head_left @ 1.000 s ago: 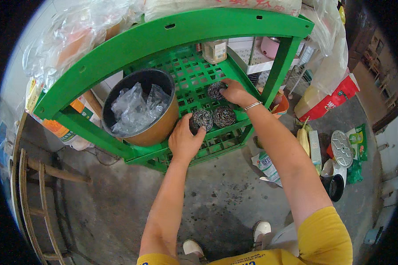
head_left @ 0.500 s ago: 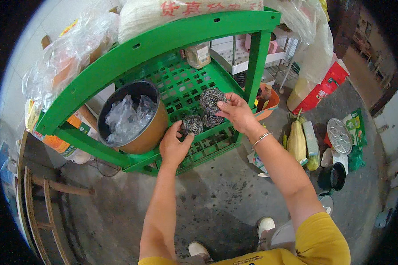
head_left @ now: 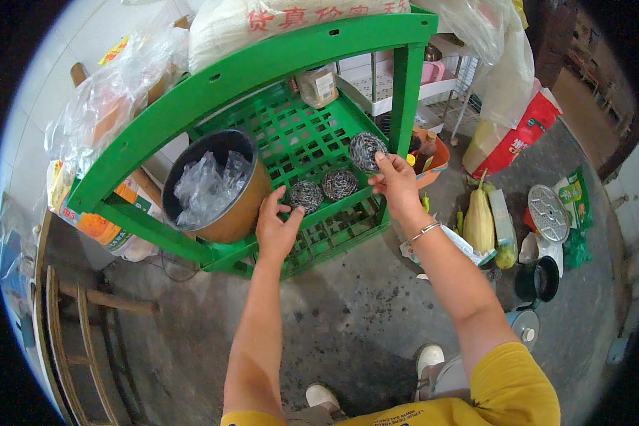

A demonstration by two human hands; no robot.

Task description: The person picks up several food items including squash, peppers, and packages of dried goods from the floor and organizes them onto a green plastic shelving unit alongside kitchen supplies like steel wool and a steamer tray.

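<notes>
Found a round wire scourer (head_left: pixel 366 150) at the right end of the green shelf (head_left: pixel 358 106), beyond and left of the right hand (head_left: pixel 399 186) pinching its edge, with the left hand (head_left: pixel 277 226) spread against another scourer (head_left: pixel 306 197)

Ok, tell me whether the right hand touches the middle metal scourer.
Apart: the head view shows green shelf between the right hand and the middle metal scourer.

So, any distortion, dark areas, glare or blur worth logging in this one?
Head view: fisheye curvature bows the green shelf's top rail; head view: corners black, bluish fringe at left; head view: pale highlights on the clear plastic in the brown bucket; head view: little motion blur on the steel-wool scourer in the right hand.
</notes>
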